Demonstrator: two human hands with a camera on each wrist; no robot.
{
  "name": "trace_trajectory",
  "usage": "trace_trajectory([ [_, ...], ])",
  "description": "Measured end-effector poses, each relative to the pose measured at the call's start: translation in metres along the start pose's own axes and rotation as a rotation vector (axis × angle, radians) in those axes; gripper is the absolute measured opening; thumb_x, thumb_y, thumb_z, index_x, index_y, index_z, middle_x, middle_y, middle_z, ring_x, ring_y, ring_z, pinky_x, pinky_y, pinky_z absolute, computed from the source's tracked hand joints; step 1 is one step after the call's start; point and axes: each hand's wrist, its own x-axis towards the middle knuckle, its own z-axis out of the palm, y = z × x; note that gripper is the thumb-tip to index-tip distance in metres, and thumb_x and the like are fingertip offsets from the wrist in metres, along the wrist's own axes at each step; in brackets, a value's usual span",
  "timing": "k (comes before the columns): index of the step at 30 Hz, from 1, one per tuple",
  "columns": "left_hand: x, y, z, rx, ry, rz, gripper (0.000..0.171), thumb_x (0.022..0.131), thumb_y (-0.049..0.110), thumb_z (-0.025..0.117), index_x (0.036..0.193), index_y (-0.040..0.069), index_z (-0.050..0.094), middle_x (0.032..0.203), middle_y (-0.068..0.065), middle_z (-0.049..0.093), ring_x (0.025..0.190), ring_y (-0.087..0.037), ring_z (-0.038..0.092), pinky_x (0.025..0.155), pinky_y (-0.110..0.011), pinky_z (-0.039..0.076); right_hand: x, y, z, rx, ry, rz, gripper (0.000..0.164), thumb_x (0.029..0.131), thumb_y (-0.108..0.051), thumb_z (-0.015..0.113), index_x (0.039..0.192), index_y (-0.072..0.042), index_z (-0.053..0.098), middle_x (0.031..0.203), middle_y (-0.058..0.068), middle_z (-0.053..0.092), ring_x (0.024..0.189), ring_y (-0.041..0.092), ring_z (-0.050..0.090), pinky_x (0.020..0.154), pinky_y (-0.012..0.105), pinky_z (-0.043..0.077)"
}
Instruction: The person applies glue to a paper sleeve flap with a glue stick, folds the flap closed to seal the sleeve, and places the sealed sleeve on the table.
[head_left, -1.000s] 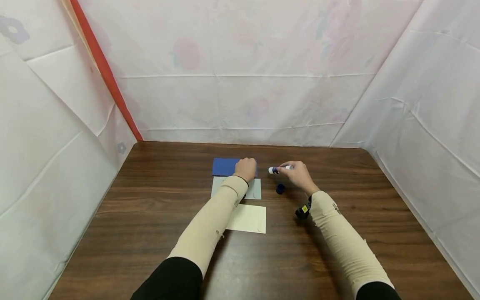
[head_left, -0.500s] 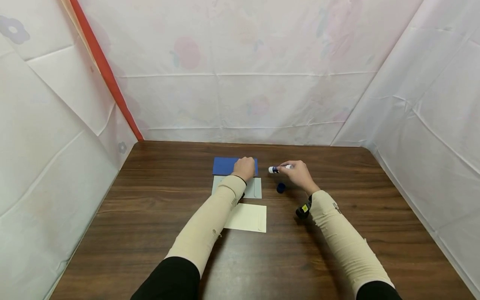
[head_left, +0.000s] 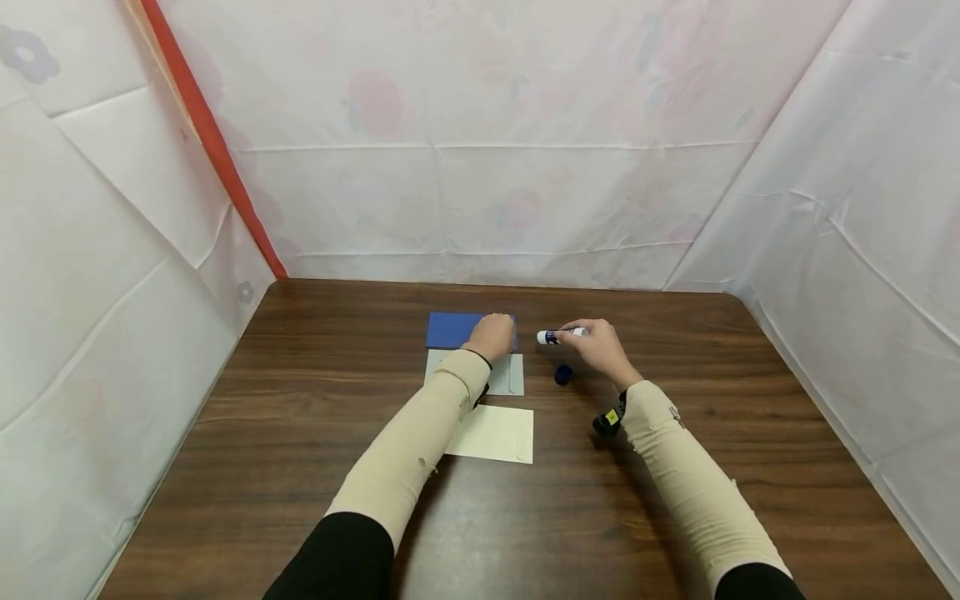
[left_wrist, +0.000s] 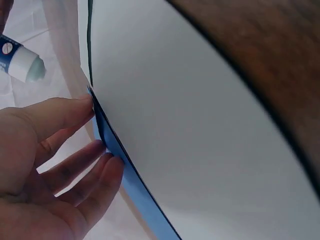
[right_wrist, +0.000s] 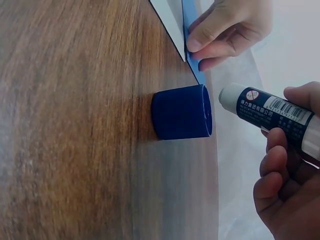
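At the far part of the table lies a blue envelope, and my left hand is over its right end. In the left wrist view, the left thumb and fingers pinch the edge of the blue envelope. To the right, my right hand holds an uncapped glue stick between thumb and fingers, its white tip towards the envelope. The glue stick's tip is apart from the paper. A dark blue cap stands on the table just below the glue stick.
A pale grey envelope lies directly in front of the blue one, partly under my left wrist. Nearer is a cream envelope, partly hidden by the left forearm. The wooden table is bounded by white cloth walls.
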Motion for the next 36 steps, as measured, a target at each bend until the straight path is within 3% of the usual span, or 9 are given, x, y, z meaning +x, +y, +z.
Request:
trace_trajectory([
  [8, -0.006, -0.003, -0.004, -0.081, 0.021, -0.001, 0.018, 0.094, 0.004, 0.058, 0.082, 0.006, 0.072, 0.087, -0.008, 0.071, 0.071, -0.019, 0.060, 0.066, -0.031, 0.048, -0.004, 0.001, 0.001, 0.016, 0.005, 0.005, 0.030, 0.092, -0.031, 0.066, 0.104, -0.005, 0.074, 0.089, 0.023, 0.070, 0.058, 0.014, 0.047, 0.052, 0.025, 0.039],
  [15, -0.007, -0.002, -0.007, -0.081, 0.063, 0.009, 0.015, 0.093, 0.007, 0.060, 0.089, 0.008, 0.074, 0.094, -0.006, 0.073, 0.080, -0.020, 0.065, 0.073, -0.034, 0.053, -0.007, 0.001, 0.000, 0.034, 0.001, 0.006, 0.030, 0.092, -0.032, 0.066, 0.104, -0.006, 0.075, 0.089, 0.022, 0.069, 0.058, 0.015, 0.046, 0.051, 0.025, 0.039],
  [24, -0.014, -0.004, -0.010, -0.128, 0.041, 0.002, 0.013, 0.095, 0.015, 0.063, 0.096, 0.009, 0.075, 0.097, -0.004, 0.073, 0.081, -0.017, 0.065, 0.073, -0.032, 0.052, -0.009, 0.001, 0.000, 0.049, -0.002, 0.013, 0.031, 0.092, -0.032, 0.066, 0.104, -0.004, 0.074, 0.089, 0.023, 0.069, 0.063, 0.016, 0.052, 0.053, 0.025, 0.043],
  [29, -0.021, -0.006, -0.013, -0.159, 0.050, -0.003, 0.013, 0.095, 0.017, 0.064, 0.101, 0.010, 0.074, 0.105, -0.005, 0.071, 0.088, -0.019, 0.065, 0.075, -0.032, 0.053, -0.009, 0.000, 0.000, 0.059, -0.002, 0.012, 0.031, 0.092, -0.031, 0.066, 0.105, -0.004, 0.074, 0.093, 0.025, 0.070, 0.070, 0.022, 0.058, 0.056, 0.025, 0.046],
  [36, -0.028, -0.008, -0.016, -0.169, 0.056, -0.010, 0.016, 0.094, 0.018, 0.065, 0.104, 0.009, 0.073, 0.113, -0.008, 0.070, 0.105, -0.024, 0.065, 0.088, -0.038, 0.053, -0.014, -0.005, 0.001, 0.071, 0.000, 0.012, 0.032, 0.092, -0.031, 0.066, 0.105, -0.003, 0.074, 0.091, 0.023, 0.069, 0.065, 0.016, 0.055, 0.053, 0.025, 0.045],
])
